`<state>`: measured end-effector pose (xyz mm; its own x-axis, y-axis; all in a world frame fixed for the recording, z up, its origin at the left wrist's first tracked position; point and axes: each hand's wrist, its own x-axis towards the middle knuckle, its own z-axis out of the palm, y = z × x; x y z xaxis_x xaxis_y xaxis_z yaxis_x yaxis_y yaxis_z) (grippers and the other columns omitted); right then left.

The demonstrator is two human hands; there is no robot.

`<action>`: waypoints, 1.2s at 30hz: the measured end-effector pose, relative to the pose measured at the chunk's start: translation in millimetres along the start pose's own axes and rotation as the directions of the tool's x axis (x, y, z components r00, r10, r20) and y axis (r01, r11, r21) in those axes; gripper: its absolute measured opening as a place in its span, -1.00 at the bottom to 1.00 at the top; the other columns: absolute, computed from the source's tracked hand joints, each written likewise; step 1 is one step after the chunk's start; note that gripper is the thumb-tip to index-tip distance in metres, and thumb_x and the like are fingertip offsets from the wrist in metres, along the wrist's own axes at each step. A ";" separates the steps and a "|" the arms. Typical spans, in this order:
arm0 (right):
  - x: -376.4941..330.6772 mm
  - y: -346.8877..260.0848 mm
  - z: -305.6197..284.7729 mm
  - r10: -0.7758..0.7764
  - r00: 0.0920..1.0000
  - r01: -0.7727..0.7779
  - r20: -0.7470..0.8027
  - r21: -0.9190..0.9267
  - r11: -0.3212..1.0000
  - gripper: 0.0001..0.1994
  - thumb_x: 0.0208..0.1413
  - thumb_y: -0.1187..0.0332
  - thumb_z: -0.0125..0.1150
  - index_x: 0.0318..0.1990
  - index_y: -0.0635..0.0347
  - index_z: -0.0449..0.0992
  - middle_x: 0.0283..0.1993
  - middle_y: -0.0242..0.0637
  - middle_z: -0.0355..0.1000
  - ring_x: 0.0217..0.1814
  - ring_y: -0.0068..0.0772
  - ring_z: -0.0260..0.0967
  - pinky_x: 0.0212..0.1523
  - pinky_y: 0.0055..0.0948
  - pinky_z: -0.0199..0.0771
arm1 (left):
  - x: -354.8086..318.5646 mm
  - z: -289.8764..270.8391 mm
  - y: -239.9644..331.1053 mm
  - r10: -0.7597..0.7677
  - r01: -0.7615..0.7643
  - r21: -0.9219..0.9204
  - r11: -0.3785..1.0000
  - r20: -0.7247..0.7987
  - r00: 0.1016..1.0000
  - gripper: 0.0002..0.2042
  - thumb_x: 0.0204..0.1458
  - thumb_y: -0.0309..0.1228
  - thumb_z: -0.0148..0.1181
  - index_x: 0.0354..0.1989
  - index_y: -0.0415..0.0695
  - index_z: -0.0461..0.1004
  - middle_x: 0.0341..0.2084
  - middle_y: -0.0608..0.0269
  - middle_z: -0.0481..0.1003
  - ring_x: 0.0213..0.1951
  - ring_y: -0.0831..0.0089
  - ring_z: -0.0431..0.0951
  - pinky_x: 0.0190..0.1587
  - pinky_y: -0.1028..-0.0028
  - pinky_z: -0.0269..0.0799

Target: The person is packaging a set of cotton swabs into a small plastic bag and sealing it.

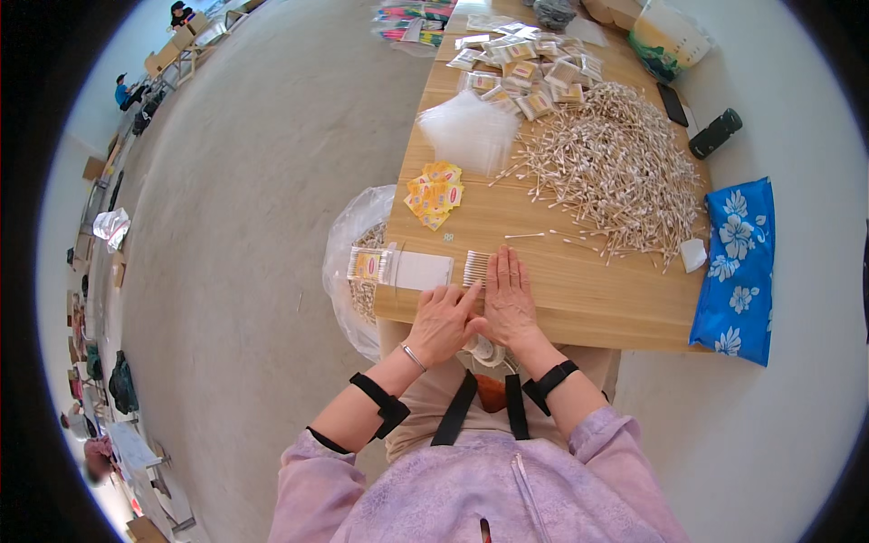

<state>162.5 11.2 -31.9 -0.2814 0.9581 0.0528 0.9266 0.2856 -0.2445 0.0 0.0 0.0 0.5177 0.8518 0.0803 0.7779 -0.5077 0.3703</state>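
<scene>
A short row of cotton swabs [472,269] lies side by side on the wooden table, near its front edge. My right hand [510,297] rests flat along the row's right side, its fingers stretched away from me. From the left, my left hand [442,324] reaches in with the index finger touching the near ends of the swabs; its thumb points toward my right hand. Just left of the row lies a white rectangular piece [424,271]. Beyond that, at the table's left edge, sits a clear pack of swabs [369,264] with a yellow label.
Yellow printed cards [435,195] and clear plastic bags [467,132] lie farther back. A big heap of loose swabs [625,167] spreads at right, filled packets [534,68] behind it. A blue floral pouch [738,271], black bottle [715,134] and phone [673,105] line the right side.
</scene>
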 end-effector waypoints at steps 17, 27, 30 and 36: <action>-1.3 -0.6 10.0 0.004 1.000 -0.005 -0.010 -0.088 0.996 -0.04 -0.06 -0.06 0.06 0.33 0.46 -0.20 0.44 0.14 -0.36 0.52 0.05 -0.49 0.45 -0.11 -0.50 | 5.1 0.0 2.1 0.011 -0.010 -0.035 0.999 0.019 1.000 -0.37 0.08 0.05 -0.03 0.23 -0.12 0.15 -0.26 0.11 0.31 -0.16 0.17 0.30 -0.09 0.25 0.10; 0.0 -1.6 4.7 0.012 0.999 -0.010 0.041 -0.051 0.999 -0.09 -0.05 0.02 0.01 0.34 0.46 -0.19 0.45 0.15 -0.36 0.52 0.05 -0.51 0.45 -0.11 -0.53 | 14.0 1.7 2.8 -0.062 0.065 -0.058 0.996 0.053 0.997 -0.34 0.09 0.07 -0.06 0.23 -0.17 0.13 -0.27 0.08 0.33 -0.17 0.16 0.32 -0.11 0.26 0.12; 0.1 0.2 7.9 0.009 1.000 -0.007 0.018 -0.091 0.996 -0.10 -0.06 0.05 0.01 0.34 0.46 -0.18 0.45 0.14 -0.36 0.52 0.05 -0.51 0.45 -0.11 -0.54 | 15.4 3.9 1.5 -0.027 0.028 -0.031 0.999 0.026 0.999 -0.34 0.10 0.08 -0.06 0.23 -0.17 0.13 -0.27 0.08 0.34 -0.17 0.16 0.33 -0.10 0.25 0.13; 0.5 0.3 6.8 0.002 1.000 -0.001 0.012 -0.057 0.998 -0.10 -0.08 0.05 0.02 0.33 0.47 -0.17 0.45 0.14 -0.36 0.52 0.05 -0.52 0.45 -0.10 -0.55 | 17.0 4.3 -0.5 -0.026 0.027 -0.068 0.997 0.019 0.999 -0.31 0.10 0.09 -0.08 0.27 -0.18 0.11 -0.25 0.07 0.37 -0.15 0.14 0.35 -0.08 0.23 0.14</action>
<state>161.0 11.6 -38.6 -0.2824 0.9584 0.0407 0.9396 0.2849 -0.1895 9.9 14.1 -2.8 0.5042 0.8620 0.0530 0.7656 -0.4745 0.4344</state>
